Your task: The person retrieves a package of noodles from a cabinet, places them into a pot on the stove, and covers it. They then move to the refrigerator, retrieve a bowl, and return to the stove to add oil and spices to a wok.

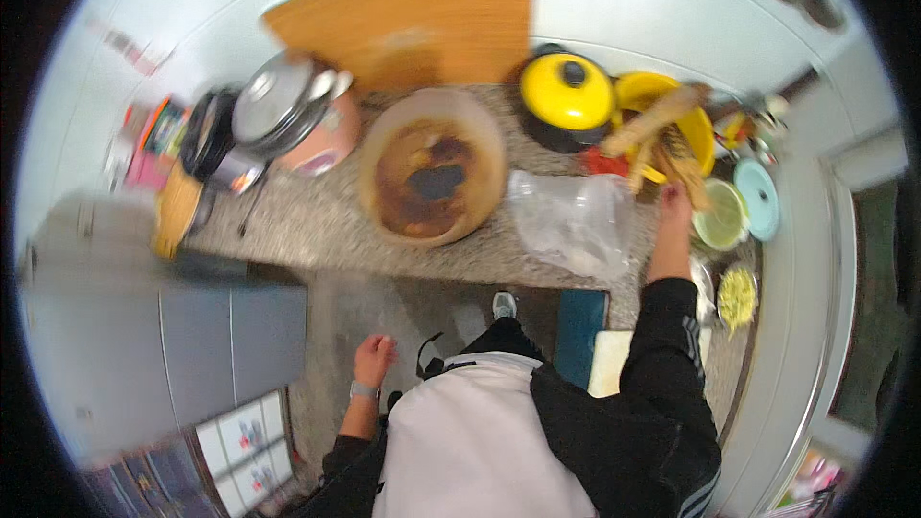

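Note:
My right hand point(675, 203) reaches over the right part of the counter, and its fingers look closed on a wooden utensil point(689, 171), though motion blurs the grip. Behind that piece stands a yellow pot point(701, 133), with a wooden rolling pin point(655, 120) slanting across its rim. My left hand point(374, 360) hangs low over the floor, fingers loosely curled and nothing in it. A clear plastic bag point(572, 219) lies just left of my right forearm. Beside the bag is a large round basin point(374, 212) with brown and dark contents.
A black pot with a yellow lid point(554, 97) and a pink rice cooker point(324, 133) stand at the back. A wooden board point(460, 14) leans on the wall. To the right are a green-rimmed bowl point(719, 216), a light-blue lid point(757, 198) and a bowl of yellow-green shreds point(737, 296).

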Available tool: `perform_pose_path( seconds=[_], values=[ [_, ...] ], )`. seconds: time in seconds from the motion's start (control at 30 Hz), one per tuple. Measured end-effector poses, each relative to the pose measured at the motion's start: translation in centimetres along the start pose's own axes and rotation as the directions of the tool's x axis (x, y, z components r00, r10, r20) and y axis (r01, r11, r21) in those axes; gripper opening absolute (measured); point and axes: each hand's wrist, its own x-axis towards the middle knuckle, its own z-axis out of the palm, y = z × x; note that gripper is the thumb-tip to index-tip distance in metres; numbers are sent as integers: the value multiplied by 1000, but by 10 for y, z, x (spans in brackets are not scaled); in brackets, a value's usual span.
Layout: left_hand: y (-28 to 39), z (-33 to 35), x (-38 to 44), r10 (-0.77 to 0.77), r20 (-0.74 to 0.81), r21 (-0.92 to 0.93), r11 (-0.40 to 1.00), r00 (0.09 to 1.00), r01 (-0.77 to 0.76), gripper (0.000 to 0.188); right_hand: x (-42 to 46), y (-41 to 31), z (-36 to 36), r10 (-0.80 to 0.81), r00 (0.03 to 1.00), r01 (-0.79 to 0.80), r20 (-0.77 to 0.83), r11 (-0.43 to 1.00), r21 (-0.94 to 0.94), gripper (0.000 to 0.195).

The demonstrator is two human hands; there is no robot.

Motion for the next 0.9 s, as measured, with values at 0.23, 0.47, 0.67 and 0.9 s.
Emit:
perform_pose_path(
  seconds=[0.23,0.47,0.67,0.9],
  values=[
    [-73,-60,-100,-35,-315,-92,996,949,6,28,-66,2,42,140,975,-153,174,986,67,11],
    [-216,-135,-244,-232,-579,-198,970,782,141,28,-277,72,129,-9,881,1,473,1000,17,22],
    [-312,-183,-376,-403,-769,-407,907,496,106,28,-603,182,201,382,277,-61,882,923,-381,19],
    [-410,-173,-439,-650,-725,-679,730,229,-79,27,-961,324,126,849,-484,64,213,277,-959,11]
  ],
)
